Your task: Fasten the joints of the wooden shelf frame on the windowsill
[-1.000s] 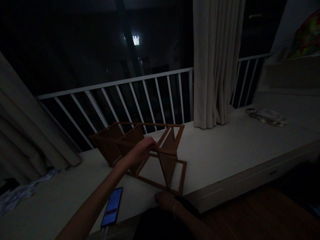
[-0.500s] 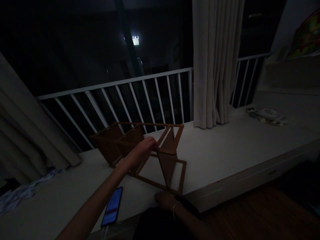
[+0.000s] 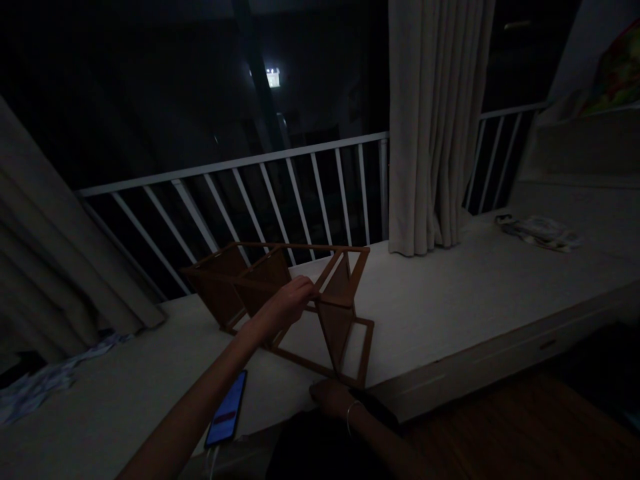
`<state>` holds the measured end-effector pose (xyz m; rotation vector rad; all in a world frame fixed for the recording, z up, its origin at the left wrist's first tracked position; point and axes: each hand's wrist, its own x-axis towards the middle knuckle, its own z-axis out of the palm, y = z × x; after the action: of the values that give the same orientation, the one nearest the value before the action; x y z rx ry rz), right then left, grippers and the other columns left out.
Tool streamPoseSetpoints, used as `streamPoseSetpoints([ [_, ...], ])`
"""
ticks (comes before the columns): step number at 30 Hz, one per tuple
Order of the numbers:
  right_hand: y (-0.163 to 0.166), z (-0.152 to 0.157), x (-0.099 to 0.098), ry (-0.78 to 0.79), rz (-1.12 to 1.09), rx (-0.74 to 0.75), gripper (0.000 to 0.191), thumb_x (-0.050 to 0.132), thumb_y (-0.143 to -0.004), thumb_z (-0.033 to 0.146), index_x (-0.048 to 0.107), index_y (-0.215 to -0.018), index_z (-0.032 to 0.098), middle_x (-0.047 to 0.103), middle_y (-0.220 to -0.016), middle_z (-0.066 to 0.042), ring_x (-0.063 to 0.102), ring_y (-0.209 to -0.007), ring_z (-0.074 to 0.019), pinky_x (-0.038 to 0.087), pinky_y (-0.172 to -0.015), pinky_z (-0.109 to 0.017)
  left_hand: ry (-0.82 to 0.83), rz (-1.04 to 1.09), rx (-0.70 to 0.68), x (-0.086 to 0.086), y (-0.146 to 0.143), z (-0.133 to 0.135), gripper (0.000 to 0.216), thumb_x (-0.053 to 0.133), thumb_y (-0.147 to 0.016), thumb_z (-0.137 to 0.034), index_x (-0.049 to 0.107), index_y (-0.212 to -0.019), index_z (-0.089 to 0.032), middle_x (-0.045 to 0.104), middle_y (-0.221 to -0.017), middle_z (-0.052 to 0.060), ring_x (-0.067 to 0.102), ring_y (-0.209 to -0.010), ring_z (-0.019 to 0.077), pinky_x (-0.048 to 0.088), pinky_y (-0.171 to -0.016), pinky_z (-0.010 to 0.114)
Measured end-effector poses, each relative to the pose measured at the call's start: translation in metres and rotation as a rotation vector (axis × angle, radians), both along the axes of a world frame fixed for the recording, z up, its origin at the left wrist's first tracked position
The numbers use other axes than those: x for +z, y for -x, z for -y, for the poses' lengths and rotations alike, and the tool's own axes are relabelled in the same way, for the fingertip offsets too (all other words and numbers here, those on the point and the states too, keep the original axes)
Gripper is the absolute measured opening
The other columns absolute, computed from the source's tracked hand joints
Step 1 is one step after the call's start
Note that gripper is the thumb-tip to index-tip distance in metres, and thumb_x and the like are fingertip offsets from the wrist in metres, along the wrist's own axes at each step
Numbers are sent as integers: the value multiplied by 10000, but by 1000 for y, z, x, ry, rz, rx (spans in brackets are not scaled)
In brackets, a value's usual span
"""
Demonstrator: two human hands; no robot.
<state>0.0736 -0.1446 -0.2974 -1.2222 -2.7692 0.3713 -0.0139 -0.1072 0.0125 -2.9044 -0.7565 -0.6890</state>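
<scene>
A brown wooden rack (image 3: 345, 313) with slanted panels stands on a white ledge (image 3: 450, 300) in a dim room. My left hand (image 3: 287, 303) reaches out and is closed on a middle bar of the rack. My right hand (image 3: 330, 399), with a thin bracelet at the wrist, rests at the ledge's front edge just below the rack's near corner; its fingers are curled and too dark to read.
A lit phone (image 3: 227, 417) with a cable lies on the ledge by my left forearm. A white railing (image 3: 280, 193) runs behind, with curtains at the left (image 3: 45, 267) and centre right (image 3: 430, 127). Cloth (image 3: 540, 231) lies at the far right.
Nothing has visibly changed apart from a slight shift of the camera; both hands stay where they were.
</scene>
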Motion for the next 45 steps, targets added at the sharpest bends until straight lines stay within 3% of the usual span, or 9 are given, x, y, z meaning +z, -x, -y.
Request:
streamPoseSetpoints([
  [9, -3, 9, 16, 16, -14, -19, 260, 406, -719, 128, 576, -915, 122, 633, -908, -137, 604, -858, -239, 461, -692, -324, 147, 210, -73, -8, 1, -1, 183, 428, -828, -177, 595, -894, -142, 545, -859, 68, 513, -808, 121, 422, -715, 250],
  [16, -5, 11, 31, 69, -119, -84, 321, 398, -732, 116, 557, -1011, 134, 638, -935, -127, 604, -877, -219, 438, -703, -270, 393, 362, -92, -4, 6, 4, 231, 436, -832, -226, 630, -932, -148, 578, -893, 73, 549, -837, 128, 434, -752, 259],
  [24, -19, 26, 60, 160, -438, -79, 331, 316, -839, 192, 546, -1075, 165, 613, -1038, -71, 567, -947, -157, 401, -808, -242, 544, 292, -109, 7, 11, -9, 236, 515, -785, -299, 646, -868, -121, 610, -858, 75, 554, -805, 134, 431, -745, 268],
  [28, -29, 42, 80, 235, -518, -113, 298, 325, -856, 237, 585, -985, 168, 645, -928, -42, 589, -856, -140, 418, -756, -227, 620, 227, -118, 11, 13, -16, 249, 540, -765, -321, 643, -836, -106, 615, -842, 74, 552, -795, 132, 422, -744, 264],
  [32, -47, 57, 136, 203, -577, -44, 324, 317, -877, 299, 613, -889, 168, 655, -851, -33, 593, -782, -121, 417, -718, -213, 805, 230, -132, 14, 15, -23, 279, 593, -719, -338, 609, -839, -87, 610, -777, 54, 547, -720, 111, 428, -684, 244],
  [36, -72, 65, 224, -43, -581, 182, 253, 418, -847, 293, 611, -968, 185, 634, -854, -42, 567, -812, -110, 402, -746, -213, 907, 269, -171, 14, 16, -29, 304, 631, -680, -347, 580, -819, -82, 593, -741, 32, 528, -669, 90, 418, -645, 227],
  [39, -87, 61, 282, -225, -604, 190, 230, 435, -839, 269, 619, -953, 192, 592, -881, -51, 545, -839, -107, 412, -730, -218, 901, 268, -175, 14, 17, -31, 304, 630, -679, -351, 585, -802, -77, 588, -730, 29, 521, -661, 89, 409, -635, 222],
  [42, -97, 44, 315, -320, -684, 146, 204, 443, -832, 230, 615, -926, 172, 580, -960, -63, 543, -873, -110, 421, -747, -233, 898, 252, -180, 13, 18, -32, 309, 616, -692, -351, 593, -826, -73, 594, -745, 39, 526, -674, 97, 408, -642, 229],
  [45, -101, 19, 328, -297, -702, 37, 206, 468, -816, 263, 621, -904, 157, 623, -814, -35, 568, -730, -104, 432, -654, -217, 892, 248, -183, 13, 19, -34, 310, 617, -689, -350, 610, -835, -76, 598, -757, 42, 527, -691, 103, 409, -662, 237],
])
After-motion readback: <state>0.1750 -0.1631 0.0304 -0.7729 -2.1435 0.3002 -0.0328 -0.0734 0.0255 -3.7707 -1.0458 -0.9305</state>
